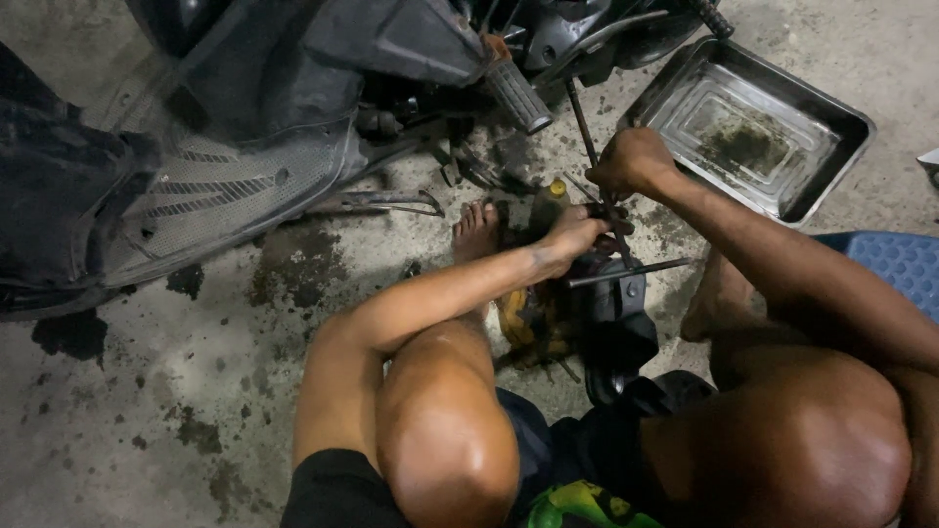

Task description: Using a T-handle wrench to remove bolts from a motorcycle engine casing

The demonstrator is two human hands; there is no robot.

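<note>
Down low, dark greasy metal part (611, 293), left hand (572, 235) and right hand (631, 161) each closed on its rods.

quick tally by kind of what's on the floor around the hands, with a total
hands: 2, left hand, right hand
metal tray: 1
scooter: 1
long metal rod: 1
dark engine part: 1
blue plastic stool: 1
total: 7

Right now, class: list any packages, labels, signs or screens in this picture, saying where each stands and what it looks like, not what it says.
Small bottle: on the floor just beyond the left hand, dark body, yellow cap; any label too dim to tell.
Signs or screens: none in view.
Metal tray: upper right on the concrete, rectangular, silver, grimy; an open container, not a package.
</note>
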